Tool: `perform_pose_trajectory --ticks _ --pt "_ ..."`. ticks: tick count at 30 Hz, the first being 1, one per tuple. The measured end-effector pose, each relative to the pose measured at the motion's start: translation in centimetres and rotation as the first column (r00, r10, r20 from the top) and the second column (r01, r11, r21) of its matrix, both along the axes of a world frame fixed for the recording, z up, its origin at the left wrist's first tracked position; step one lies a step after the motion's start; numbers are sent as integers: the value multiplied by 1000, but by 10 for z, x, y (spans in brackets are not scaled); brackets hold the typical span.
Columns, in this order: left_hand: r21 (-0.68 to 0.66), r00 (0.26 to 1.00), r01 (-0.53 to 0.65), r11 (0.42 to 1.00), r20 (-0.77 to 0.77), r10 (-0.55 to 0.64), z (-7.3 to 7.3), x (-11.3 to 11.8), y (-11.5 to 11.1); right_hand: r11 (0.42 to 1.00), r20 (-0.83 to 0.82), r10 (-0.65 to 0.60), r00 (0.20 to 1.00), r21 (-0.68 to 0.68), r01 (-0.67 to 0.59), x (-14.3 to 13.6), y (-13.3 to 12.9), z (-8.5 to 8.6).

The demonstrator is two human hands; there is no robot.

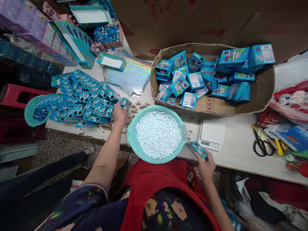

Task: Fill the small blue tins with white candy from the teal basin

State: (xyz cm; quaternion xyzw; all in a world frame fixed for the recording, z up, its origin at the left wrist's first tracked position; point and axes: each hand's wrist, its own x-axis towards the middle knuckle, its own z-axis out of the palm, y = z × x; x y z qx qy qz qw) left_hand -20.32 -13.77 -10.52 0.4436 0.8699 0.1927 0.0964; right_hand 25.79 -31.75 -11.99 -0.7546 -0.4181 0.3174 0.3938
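Observation:
My left hand [120, 114] is closed on a small blue candy box [124, 102] at the right end of a dense pile of similar boxes [84, 99]. Those boxes have round holes in their tops. In my right hand [206, 163], at the table's front edge, is another blue candy box [199, 150], tilted, its printed side showing. Between my hands stands a round turquoise basin [184, 131] full of small white candies [158, 134].
A cut-down cardboard carton [216, 110] with blue boxes stands behind the basin. A white digital scale [212, 133] and black scissors [262, 144] lie right. Holographic sheets [130, 72], a box of blue caps [108, 33] and a small turquoise bowl [30, 112] are left.

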Motion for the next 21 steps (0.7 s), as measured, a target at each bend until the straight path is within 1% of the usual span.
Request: perform_pose_trajectory --ticks 2,4,6,8,10,12,14,15,16,17,19,20,21 --pt "7 1000 15 1000 3 -15 -2 5 -3 999 1 -48 999 15 48 1 2 12" --pt "5 1000 11 1000 -2 -11 1 8 -4 996 -3 -80 997 36 80 1 4 26" --pt "7 1000 13 1000 -12 -13 9 10 -4 994 -5 -87 996 69 87 0 8 42" --pt "25 999 19 1000 -34 -18 19 14 -5 992 -1 -68 998 106 68 -3 12 59" --pt "55 992 94 994 -88 -89 28 26 -13 989 7 -40 999 142 38 -9 16 76" --pt "51 962 248 967 -126 -240 32 51 -26 984 10 -4 1000 180 2 -20 22 91" --pt "-4 909 408 913 -93 -406 28 84 -42 975 -2 59 998 215 -57 -34 29 100" --pt "-38 886 458 888 -65 -459 23 103 -50 969 -6 104 995 228 -100 -42 33 102" --pt "-88 867 492 866 -44 -497 18 120 -57 960 -5 154 988 236 -148 -50 37 103" --pt "-166 855 506 846 -36 -518 12 136 -61 951 3 201 980 240 -196 -58 41 103" --pt "-278 826 547 789 25 -564 2 161 -66 932 35 274 961 236 -275 -71 47 103" --pt "-302 815 567 766 72 -574 -2 169 -66 924 54 300 952 231 -304 -76 49 102" --pt "-291 810 583 758 134 -571 -4 174 -65 918 71 317 946 228 -325 -80 51 102"
